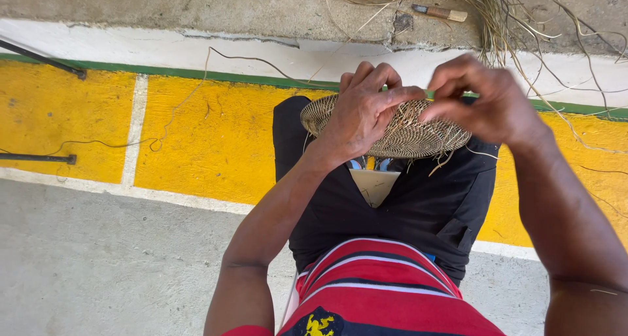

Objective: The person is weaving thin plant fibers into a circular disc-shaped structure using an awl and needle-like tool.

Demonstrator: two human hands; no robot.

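Note:
A round woven disc of pale fibre (411, 134) rests on my lap over black trousers. My left hand (364, 107) lies across its left half, fingers curled over the rim and gripping it. My right hand (485, 100) pinches the far edge of the disc, thumb and fingers closed around a small green piece at the rim. Loose fibre ends stick out from the disc's lower right side.
A bundle of dry fibre strands (484, 9) spreads over the concrete step ahead, with a small wooden-handled knife (441, 12) beside it. Thin loose strands trail across the yellow painted floor (196, 133). Dark metal bars (40, 158) lie at the left.

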